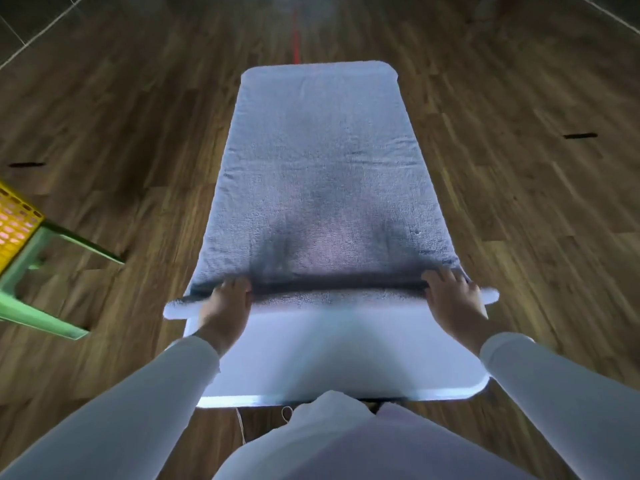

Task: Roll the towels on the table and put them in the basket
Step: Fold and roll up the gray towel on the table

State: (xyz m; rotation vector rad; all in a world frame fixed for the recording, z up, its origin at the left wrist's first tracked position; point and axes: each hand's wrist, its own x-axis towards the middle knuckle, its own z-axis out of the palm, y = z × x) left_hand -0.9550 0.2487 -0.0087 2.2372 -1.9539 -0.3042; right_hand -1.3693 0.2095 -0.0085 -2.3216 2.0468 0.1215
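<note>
The grey towel (322, 161) lies flat along the white tabletop (329, 362), its length running away from me. Its far end reaches the tabletop's far edge, and its long sides hang a little over the left and right edges. The near end is turned over on itself into a low, narrow fold that runs from left to right, with a dark crease just beyond it.

My left grip (227, 301) sits on the left end of that fold, with the fingers curled over the turned edge and clamped on the cloth. My right grip (453, 296) sits on the right end of the same fold, its fingers bent over the top of it and holding it as well. The two are well apart, one near each side of the towel, and the stretch of fold between them lies free on the tabletop. The pale tips of the fold stick out past each grip, beyond the tabletop's sides. All the rest of the towel lies on the far side of my grips. On the near side, between the fold and my body, the tabletop is bare.

The yellow basket (15, 226) stands far off to the left on a green stool (41, 306), well apart from the towel. Both are only partly in view. The floor (519, 202) is dark wood.
</note>
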